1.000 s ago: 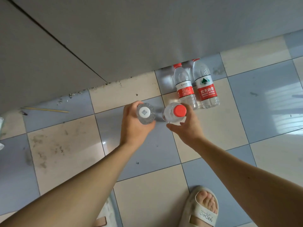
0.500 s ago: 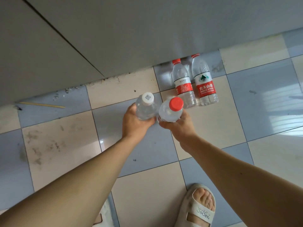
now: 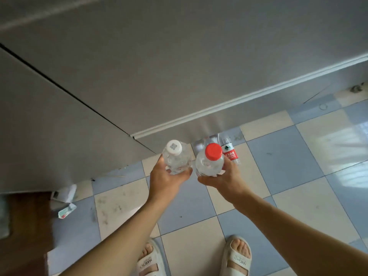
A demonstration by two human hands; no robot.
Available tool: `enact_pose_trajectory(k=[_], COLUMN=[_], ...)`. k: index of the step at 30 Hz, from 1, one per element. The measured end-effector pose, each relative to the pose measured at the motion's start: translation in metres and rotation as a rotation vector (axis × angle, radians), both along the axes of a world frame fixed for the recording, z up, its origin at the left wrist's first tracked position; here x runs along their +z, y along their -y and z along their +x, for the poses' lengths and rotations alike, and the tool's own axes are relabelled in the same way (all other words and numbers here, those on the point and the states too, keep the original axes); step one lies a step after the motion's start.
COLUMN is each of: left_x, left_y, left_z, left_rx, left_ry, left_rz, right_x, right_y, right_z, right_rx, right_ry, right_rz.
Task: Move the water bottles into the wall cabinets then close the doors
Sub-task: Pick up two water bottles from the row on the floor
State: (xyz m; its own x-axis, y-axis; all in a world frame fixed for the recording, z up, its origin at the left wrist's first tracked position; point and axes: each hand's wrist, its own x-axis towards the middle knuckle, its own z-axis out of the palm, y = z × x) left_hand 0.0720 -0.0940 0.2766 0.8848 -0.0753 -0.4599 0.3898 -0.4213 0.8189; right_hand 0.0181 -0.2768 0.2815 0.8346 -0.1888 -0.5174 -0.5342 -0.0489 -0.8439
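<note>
Above checkered floor [image 3: 282, 156], two water bottles [image 3: 176, 159] gripped upright in hands [image 3: 166, 179].

Left hand [image 3: 165, 179] grips white-capped bottle [image 3: 176, 157]; right hand [image 3: 225, 179] red-capped bottle [image 3: 210, 161] (upright).

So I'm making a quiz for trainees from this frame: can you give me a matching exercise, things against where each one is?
Things:
1. white-capped bottle
2. red-capped bottle
3. red-labelled bottle
4. crumpled wrapper

Places:
A. on the floor by the cabinet base
B. in the right hand
C. on the floor at far left
D. in the left hand

Pairs: 1-D, 2-B, 3-A, 4-C
</note>
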Motion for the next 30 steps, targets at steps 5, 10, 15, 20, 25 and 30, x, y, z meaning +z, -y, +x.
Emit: enact_pose_trajectory(k=[5,10,15,20,25,30], left_x=[0.152,0.297,0.411,0.496,0.578,0.681], left_y=[-0.017,-0.048,-0.079,-0.12,-0.175,-0.231], left_z=[0.003,-0.009,-0.019,-0.007,0.03,0.079], left_rx=[-0.08,-0.051,0.02,0.092,0.181,0.229], left_ry=[-0.002,0.084,0.188,0.349,0.531,0.732], left_rz=[-0.029,-0.037,-0.094,-0.102,-0.188,-0.283], right_x=[0.138,0.272,0.383,0.482,0.575,0.679], right_y=[-0.002,-0.014,-0.046,-0.086,-0.143,-0.203], right_z=[0.006,-0.003,-0.003,0.019,0.065,0.113], right_rx=[0.056,0.071,0.021,0.016,0.035,0.053], right_ry=[0.049,0.082,0.133,0.269,0.45,0.645], right_rz=[-0.034,-0.005,0.043,-0.004,-0.073,-0.026])
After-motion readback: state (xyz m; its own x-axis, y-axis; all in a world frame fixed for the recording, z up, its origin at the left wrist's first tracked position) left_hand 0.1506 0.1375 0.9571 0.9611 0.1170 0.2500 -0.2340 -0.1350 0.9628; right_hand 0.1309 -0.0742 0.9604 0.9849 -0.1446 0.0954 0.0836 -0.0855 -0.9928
